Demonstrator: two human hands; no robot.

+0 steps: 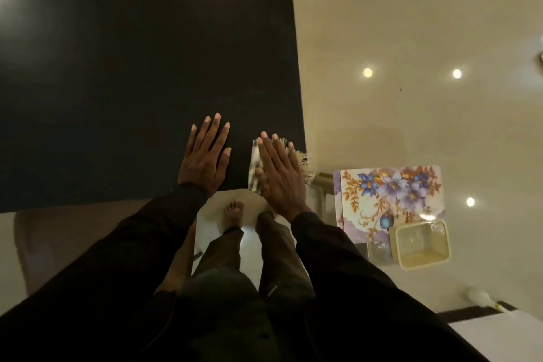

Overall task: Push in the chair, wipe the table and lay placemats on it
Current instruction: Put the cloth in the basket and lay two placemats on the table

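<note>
No writing seems readable anywhere in this dim view.

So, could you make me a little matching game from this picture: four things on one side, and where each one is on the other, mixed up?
Things:
1. left hand
2. cloth
3. floral placemats
4. cream basket

Places:
A. under the right hand, at the corner of the table
B. off the table, to its right
C. flat on the bare dark table
D. on the near corner of the placemats

Pairs: 1-C, 2-A, 3-B, 4-D.
</note>
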